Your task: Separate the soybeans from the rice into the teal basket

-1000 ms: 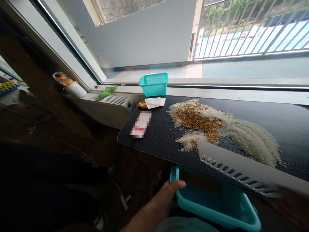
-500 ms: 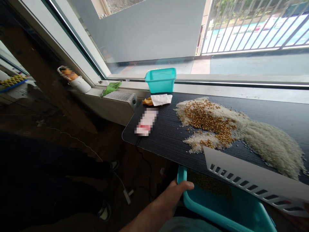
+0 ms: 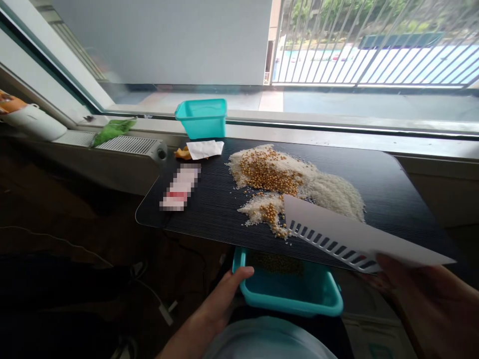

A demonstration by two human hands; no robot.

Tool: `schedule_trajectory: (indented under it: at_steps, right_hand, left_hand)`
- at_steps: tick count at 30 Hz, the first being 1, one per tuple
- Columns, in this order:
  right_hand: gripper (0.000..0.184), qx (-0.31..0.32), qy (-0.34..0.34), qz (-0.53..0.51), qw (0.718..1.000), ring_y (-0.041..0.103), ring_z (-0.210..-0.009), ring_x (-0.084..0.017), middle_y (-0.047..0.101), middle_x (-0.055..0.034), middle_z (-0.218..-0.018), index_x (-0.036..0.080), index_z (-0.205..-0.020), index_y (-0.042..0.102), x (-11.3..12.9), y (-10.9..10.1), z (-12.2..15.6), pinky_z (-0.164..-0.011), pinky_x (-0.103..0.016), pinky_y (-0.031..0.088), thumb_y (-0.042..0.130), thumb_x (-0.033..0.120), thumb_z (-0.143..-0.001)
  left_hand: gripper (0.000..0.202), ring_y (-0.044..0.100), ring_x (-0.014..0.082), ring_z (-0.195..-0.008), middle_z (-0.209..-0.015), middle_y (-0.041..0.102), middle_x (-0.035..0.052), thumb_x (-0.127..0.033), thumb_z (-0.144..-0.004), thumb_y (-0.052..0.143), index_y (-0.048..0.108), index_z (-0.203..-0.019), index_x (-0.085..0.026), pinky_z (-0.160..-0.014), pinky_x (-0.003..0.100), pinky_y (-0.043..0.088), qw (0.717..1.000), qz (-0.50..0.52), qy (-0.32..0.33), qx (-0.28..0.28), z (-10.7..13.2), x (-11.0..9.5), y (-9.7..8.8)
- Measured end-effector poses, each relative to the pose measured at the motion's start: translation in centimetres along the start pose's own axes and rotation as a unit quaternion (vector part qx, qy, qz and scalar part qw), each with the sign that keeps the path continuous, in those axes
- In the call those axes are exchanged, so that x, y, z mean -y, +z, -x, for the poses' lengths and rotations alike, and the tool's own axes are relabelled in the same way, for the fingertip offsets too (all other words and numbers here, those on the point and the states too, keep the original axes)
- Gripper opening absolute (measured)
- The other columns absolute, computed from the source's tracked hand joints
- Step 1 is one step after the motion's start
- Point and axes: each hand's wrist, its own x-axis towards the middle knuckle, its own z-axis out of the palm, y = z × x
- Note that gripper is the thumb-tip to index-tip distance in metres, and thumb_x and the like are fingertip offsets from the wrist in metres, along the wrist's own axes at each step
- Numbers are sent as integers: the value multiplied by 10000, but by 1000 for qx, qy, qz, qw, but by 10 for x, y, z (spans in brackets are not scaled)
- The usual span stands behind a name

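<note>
My left hand grips the left rim of a teal plastic bin held below the near edge of the black table; soybeans lie in the bin's bottom. My right hand holds a white slotted scraper by its right end, its blade resting on the table near the front edge. Just beyond the blade lies a mixed heap of white rice and yellow soybeans. A small clump of rice and beans sits at the blade's left tip.
A second teal bin stands at the table's back left by the window sill. A folded white paper and a blurred packet lie left of the heap. A radiator and green cloth are further left.
The view has swung right and back, showing the whole table. The scraper has slid left into the small rice clump, and my right hand has come into view.
</note>
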Motion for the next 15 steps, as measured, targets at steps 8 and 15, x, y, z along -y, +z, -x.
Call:
schedule_trajectory:
  at_steps: [8,15]
  right_hand:
    - [383,18,34,-97,995,766,-771,-289,791,-45,-751,254,-836,823,25,10,15,-678,-323,602,707,592,-699]
    - [331,-8,29,-113,993,725,-718,-253,754,-35,-698,241,-773,790,33,15,23,-668,-302,554,705,558,-728]
  left_hand:
    - [470,706,339,-1103,-1123,776,149,-445,-777,776,682,-1116,-134,-886,399,573,1000,-12,4,2,3,1,0]
    - [557,689,362,-1149,-1183,761,165,-468,-744,805,673,-1168,-131,-926,427,560,1000,-10,-3,4,0,2,-3]
